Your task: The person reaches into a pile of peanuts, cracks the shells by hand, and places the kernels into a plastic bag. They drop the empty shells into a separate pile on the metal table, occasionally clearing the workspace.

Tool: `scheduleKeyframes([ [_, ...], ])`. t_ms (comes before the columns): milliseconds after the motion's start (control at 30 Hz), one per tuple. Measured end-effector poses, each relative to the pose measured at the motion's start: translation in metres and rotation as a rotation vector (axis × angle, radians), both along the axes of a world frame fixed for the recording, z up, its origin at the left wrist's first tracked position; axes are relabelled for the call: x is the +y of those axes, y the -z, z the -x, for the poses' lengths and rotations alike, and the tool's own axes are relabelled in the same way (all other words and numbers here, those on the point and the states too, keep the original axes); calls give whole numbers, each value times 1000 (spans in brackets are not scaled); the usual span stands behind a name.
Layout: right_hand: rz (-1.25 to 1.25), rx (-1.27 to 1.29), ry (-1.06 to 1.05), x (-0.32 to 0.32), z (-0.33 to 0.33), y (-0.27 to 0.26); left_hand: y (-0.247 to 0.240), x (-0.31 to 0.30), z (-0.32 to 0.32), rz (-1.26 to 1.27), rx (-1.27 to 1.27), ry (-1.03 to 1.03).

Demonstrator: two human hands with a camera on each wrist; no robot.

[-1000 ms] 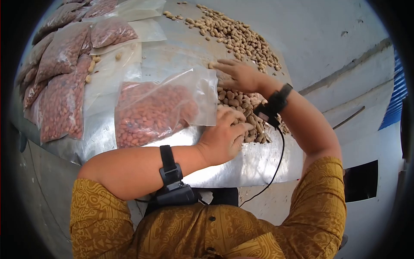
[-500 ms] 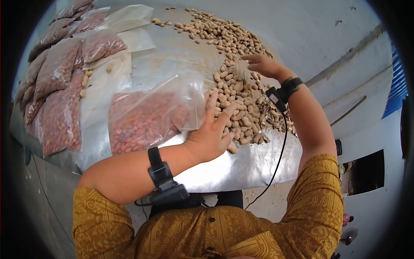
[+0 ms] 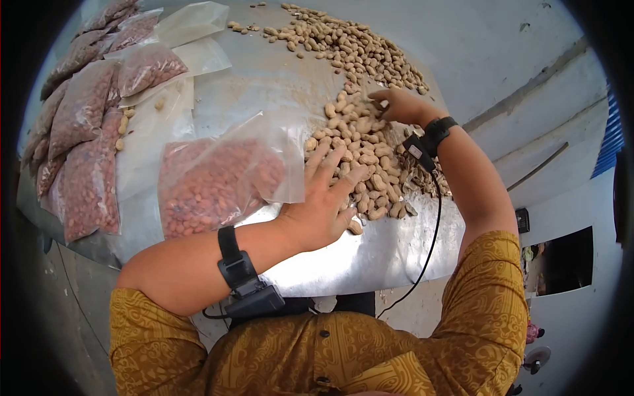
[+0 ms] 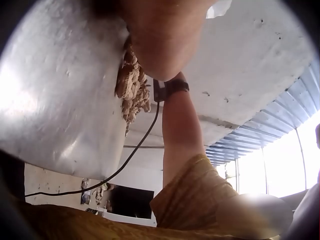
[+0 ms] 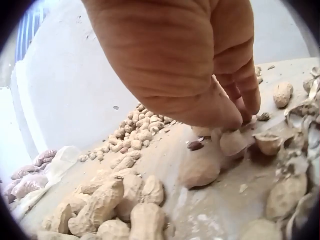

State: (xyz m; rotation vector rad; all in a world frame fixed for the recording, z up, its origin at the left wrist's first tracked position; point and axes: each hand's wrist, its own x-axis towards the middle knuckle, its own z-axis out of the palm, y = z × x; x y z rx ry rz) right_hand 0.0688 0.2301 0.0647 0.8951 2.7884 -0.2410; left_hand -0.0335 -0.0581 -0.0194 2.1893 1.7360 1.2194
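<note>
Since a second before, your left hand (image 3: 323, 198) opened from curled to fingers spread flat on the heap of peanuts (image 3: 370, 165), beside the open bag (image 3: 218, 178) of kernels. Your right hand (image 3: 396, 105) bent down, and its fingertips (image 5: 247, 100) pinched a single peanut (image 5: 232, 142) at the far edge of the heap, so I judge the picking went on there.

Bench (image 3: 370, 254): shiny sheet metal, scuffed. Peanuts (image 3: 360, 142): rough matt shells. Bag (image 3: 218, 175): clear glossy plastic. Shirt (image 3: 330, 360): patterned cloth.
</note>
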Motion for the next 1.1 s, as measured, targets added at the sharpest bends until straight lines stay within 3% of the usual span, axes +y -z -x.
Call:
scheduleKeyframes([
  [167,252,359,36,-7,-8,-21,0,-2,0,-2,2,-5],
  [267,177,7,203,-9,-30,-35,1,-1,0,-3,12,-4],
  [300,94,-17,150,-19,-40,-34,0,-2,-1,0,21,-5],
  [333,16,-25,-32,-20,-50,-28,0,-2,-1,3,29,-7],
  [400,71,-25,35,-37,-66,-24,-1,-2,-1,7,31,-9],
  [467,4,55,-57,-62,-80,-17,0,-2,-1,7,22,-4],
  [600,-48,-18,-187,-64,-114,2,1,-2,-2,21,22,-3],
  [733,-74,-106,-90,-52,-133,-2,1,-3,-4,48,37,-10],
  [933,-94,41,68,-56,-101,-10,1,-4,-4,72,35,-2],
  [1100,-182,32,-32,-55,-76,14,1,-3,-3,78,28,0],
])
